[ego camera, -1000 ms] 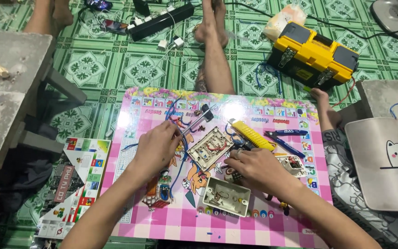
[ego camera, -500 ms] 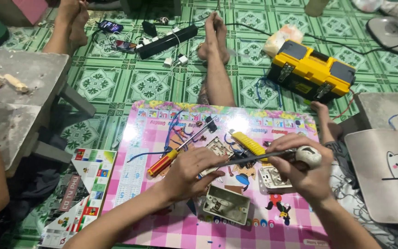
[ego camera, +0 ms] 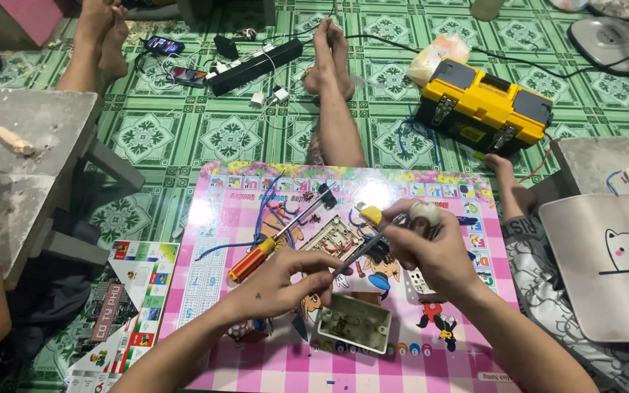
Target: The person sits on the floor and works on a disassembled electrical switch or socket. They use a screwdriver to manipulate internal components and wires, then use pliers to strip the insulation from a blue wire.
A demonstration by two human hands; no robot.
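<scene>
R hand (ego camera: pixel 438 255) grip clenched on round white plastic fitting (ego camera: pixel 424 213), L hand (ego camera: pixel 285 280) pinching thin grey metal tool shaft (ego camera: pixel 362 253); recommend tip kept square to fitting, pressure light.

Hidden and cut-off parts

The right hand (ego camera: pixel 434 251) covers most of a white-handled tool (ego camera: pixel 424 212); the pink mat (ego camera: pixel 212 291)'s near edge is cropped.

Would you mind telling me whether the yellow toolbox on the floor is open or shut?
Shut. The yellow toolbox has its lid down flat on the black base, and both metal latches on its front lie flush across the seam.
</scene>
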